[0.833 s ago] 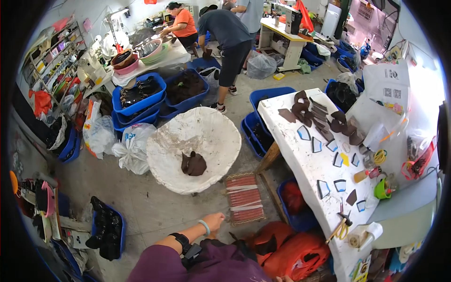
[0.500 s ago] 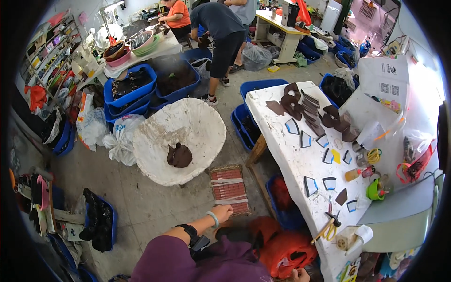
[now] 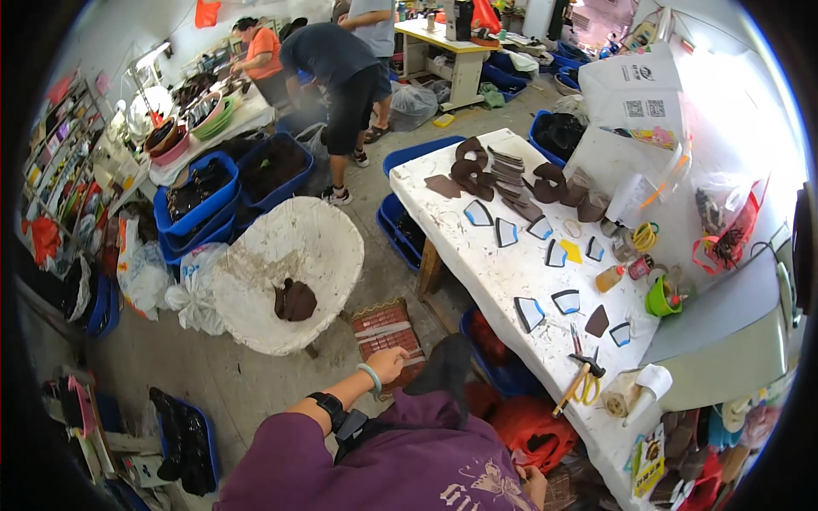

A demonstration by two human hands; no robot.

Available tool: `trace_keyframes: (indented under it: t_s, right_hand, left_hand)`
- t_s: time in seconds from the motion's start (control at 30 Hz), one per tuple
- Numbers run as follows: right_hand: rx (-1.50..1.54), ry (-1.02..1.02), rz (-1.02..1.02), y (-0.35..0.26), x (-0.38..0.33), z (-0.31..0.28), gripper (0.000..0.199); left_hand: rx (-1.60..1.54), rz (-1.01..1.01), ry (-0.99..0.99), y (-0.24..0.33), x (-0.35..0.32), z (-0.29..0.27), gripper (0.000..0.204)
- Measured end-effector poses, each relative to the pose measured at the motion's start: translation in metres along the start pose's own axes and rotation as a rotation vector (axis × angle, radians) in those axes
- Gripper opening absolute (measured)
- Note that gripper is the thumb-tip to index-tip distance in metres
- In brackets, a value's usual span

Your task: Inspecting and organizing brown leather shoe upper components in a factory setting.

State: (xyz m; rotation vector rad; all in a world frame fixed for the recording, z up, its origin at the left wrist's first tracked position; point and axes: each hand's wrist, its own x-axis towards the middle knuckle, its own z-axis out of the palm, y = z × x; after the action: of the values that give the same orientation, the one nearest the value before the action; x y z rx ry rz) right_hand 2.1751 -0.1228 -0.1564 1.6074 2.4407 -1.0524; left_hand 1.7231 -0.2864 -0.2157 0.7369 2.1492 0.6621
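My left hand (image 3: 388, 364) hangs over a low seat with a reddish-brown woven top (image 3: 381, 330) and pale straps. Its fingers are curled in a loose fist, with nothing visible in them. My right hand (image 3: 533, 484) shows only partly at the lower edge, beside my purple shirt and near a red plastic bag (image 3: 532, 436); how its fingers are set is unclear. On the white-covered table (image 3: 477, 281) to the right lie dark brown pieces (image 3: 471, 175), several blue-edged curved pieces (image 3: 528, 314), yellow-handled scissors (image 3: 587, 387) and a hammer (image 3: 573, 385).
Ahead stands a large whitish basin (image 3: 247, 281) holding a dark brown piece (image 3: 295, 301). Blue bins (image 3: 196, 200) and white bags (image 3: 198, 289) are stacked at the left. A bin of black items (image 3: 200, 447) sits lower left. Several people (image 3: 336, 77) work at the back.
My view has turned to the right and tilted, so the table and basin appear farther left. My left hand stays curled over the woven seat. More of my shirt front and right hand shows.
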Motion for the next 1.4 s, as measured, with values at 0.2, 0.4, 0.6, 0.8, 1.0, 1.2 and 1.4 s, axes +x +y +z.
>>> trace_keyframes:
  t_s: [0.2,0.4,0.6,0.8,1.0,1.2,1.4]
  right_hand:
    - [0.096,-0.016,0.002,-0.019,0.053,0.004,0.023]
    - [0.171,0.016,0.04,-0.04,0.16,0.035,0.035]
    - [0.54,-0.475,0.474,-0.032,0.226,0.093,0.037]
    - [0.759,-0.394,0.815,-0.017,0.255,0.176,0.029]
    - [1.367,-0.864,1.091,0.06,0.275,0.345,0.047]
    - [1.184,-0.644,1.105,0.016,0.283,0.42,0.047]
    - [1.179,-0.655,1.092,-0.03,0.336,0.44,0.048]
  left_hand:
    - [0.051,0.199,0.223,0.015,0.045,-0.029,0.029]
    - [-0.129,0.08,0.167,0.006,0.128,-0.059,0.031]
    - [0.093,-0.028,-0.025,-0.009,0.227,-0.097,0.049]
    - [0.437,-0.185,-0.397,-0.022,0.297,-0.109,0.037]
    - [0.644,-0.188,-0.663,-0.079,0.369,-0.057,0.038]
    - [0.555,-0.01,-0.45,-0.203,0.375,-0.012,0.042]
    - [0.457,-0.29,-0.677,-0.202,0.365,-0.038,0.042]
